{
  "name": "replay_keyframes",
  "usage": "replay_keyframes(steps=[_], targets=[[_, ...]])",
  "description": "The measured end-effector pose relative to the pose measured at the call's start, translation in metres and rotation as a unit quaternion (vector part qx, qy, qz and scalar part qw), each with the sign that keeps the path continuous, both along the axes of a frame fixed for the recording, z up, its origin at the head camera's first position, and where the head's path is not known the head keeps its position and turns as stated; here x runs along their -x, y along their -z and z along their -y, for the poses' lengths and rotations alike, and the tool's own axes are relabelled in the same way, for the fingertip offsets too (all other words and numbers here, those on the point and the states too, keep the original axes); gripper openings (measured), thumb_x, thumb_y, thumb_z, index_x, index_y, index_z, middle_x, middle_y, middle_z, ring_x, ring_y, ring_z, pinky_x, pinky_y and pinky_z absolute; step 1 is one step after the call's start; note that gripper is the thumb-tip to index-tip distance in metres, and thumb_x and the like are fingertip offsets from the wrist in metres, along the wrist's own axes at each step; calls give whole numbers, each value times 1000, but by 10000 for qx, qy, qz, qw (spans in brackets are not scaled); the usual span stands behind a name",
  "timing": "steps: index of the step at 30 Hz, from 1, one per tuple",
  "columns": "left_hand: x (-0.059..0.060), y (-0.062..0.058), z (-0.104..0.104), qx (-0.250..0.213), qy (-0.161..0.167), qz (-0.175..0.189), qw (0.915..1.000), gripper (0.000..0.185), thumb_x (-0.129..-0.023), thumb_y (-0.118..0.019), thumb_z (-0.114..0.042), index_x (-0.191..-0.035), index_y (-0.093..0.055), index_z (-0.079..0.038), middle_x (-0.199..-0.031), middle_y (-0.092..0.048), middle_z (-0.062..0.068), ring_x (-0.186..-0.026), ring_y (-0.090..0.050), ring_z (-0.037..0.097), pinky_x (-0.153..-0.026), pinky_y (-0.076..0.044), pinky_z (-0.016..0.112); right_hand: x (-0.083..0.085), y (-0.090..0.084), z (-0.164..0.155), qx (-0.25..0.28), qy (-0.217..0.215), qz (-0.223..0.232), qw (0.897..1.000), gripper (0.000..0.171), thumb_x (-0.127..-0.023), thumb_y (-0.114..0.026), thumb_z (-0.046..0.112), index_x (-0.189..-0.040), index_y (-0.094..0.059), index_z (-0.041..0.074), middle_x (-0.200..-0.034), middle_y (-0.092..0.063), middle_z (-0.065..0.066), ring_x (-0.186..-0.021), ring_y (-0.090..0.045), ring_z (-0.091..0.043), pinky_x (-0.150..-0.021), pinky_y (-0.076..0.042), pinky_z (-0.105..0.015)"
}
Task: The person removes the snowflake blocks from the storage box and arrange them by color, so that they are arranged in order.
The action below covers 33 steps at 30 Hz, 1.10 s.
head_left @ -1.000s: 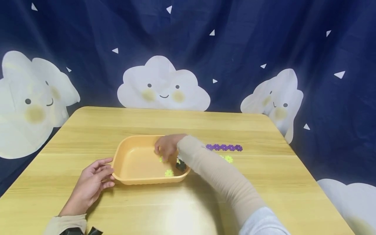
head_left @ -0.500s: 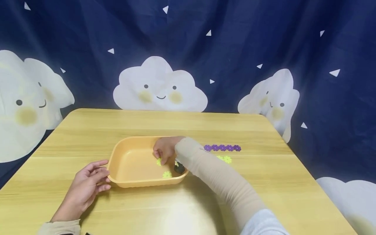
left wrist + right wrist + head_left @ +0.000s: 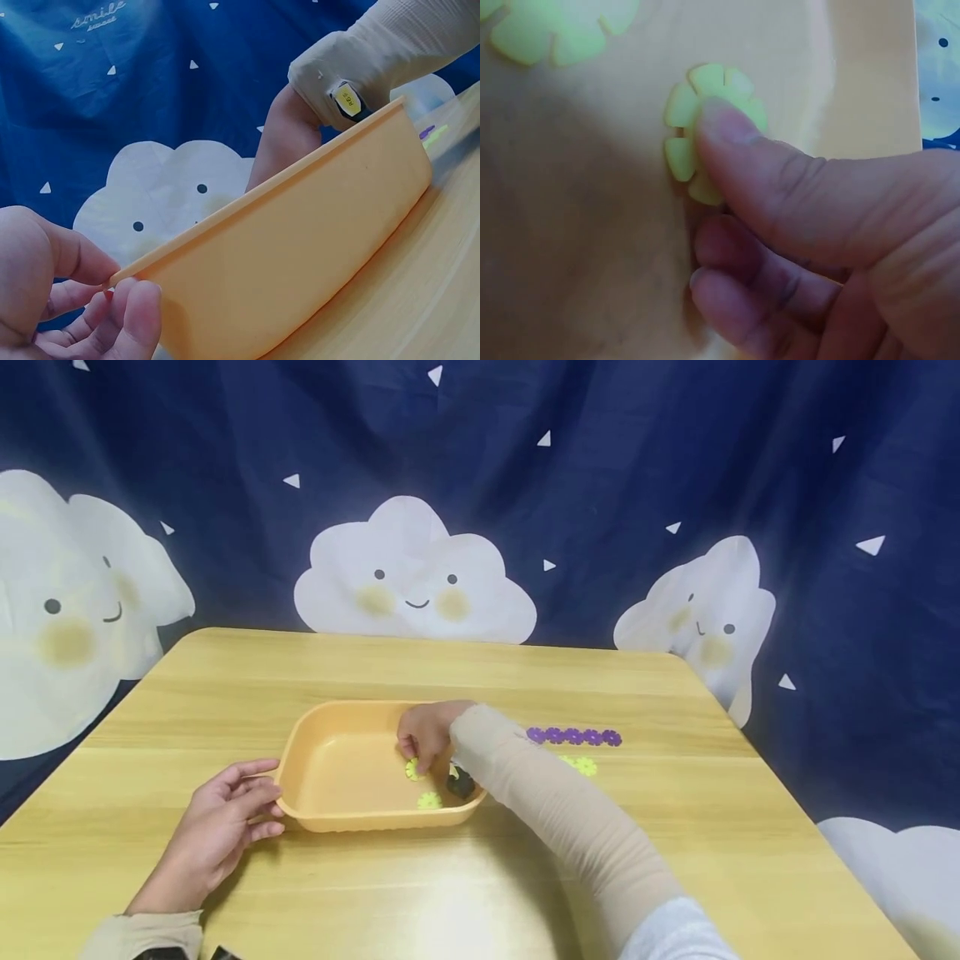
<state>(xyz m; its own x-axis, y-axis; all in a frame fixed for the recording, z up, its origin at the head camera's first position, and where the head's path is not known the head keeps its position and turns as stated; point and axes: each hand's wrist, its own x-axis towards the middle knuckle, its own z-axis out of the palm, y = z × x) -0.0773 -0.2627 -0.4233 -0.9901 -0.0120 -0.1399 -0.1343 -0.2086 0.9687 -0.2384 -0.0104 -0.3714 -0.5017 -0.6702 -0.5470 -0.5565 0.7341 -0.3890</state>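
Note:
In the head view, an orange plastic tray [image 3: 352, 777] stands on the wooden table. My left hand [image 3: 219, 835] pinches the tray's rim at its left end; in the left wrist view the thumb lies over the rim [image 3: 247, 199], other fingers below. My right hand [image 3: 427, 733] reaches down inside, near the tray's right end. Between thumb and fingers it pinches a yellow-green, flower-shaped slotted disc [image 3: 681, 156], its thumb lying across the face. Another such disc [image 3: 429, 801] lies in the tray near the front wall.
Right of the tray, several purple flower discs [image 3: 573, 737] form a joined row on the table [image 3: 712, 827]. Yellow-green discs [image 3: 585, 767] lie in front of it, partly hidden by the right sleeve [image 3: 555, 810]. A dark blue cloud-print curtain [image 3: 585, 485] hangs behind.
The disc under my right fingers, mostly covered a second ago, now shows clearly in the pinch. My left hand keeps hold of the rim. The head view has shifted slightly.

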Motion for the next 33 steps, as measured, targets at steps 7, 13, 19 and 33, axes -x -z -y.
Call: replay_keyframes(steps=[7,13,19,33], targets=[[1,-3,0,35,-13,-17,10000,28,-98,-54,0,-122,-48,-13,-92,-56,-2,-73,-59,13,-59,-60,28,2,-3,-1,198,147,357,9991,18,-91,-68,5,-92,-50,7,-75,-53,-1,-59,-49,-11,-56,-47,-18],[3,-4,-1,13,3,-135,9999,28,-97,-55,0,-122,-48,-12,-91,-55,-2,-73,-59,12,-59,-60,27,4,-5,-1,423,341,642,9965,22,-94,-63,2,-114,-55,8,-72,-48,-2,-56,-49,-15,-52,-43,-21],[0,-3,-2,49,13,-51,10000,29,-97,-56,-1,-123,-47,-12,-92,-55,-1,-73,-59,12,-59,-60,27,5,-8,0,210,82,238,9995,18,-96,-62,12,-115,-62,14,-81,-58,-3,-57,-52,-12,-53,-47,-20],[0,-7,-5,96,-54,-61,9999,32,-96,-56,2,-124,-44,-7,-92,-55,-2,-72,-59,12,-58,-60,26,5,-17,-4,372,-65,-103,9992,31,-92,-68,10,-122,-59,14,-62,-55,-2,-67,-61,-26,-62,-47,-20]])
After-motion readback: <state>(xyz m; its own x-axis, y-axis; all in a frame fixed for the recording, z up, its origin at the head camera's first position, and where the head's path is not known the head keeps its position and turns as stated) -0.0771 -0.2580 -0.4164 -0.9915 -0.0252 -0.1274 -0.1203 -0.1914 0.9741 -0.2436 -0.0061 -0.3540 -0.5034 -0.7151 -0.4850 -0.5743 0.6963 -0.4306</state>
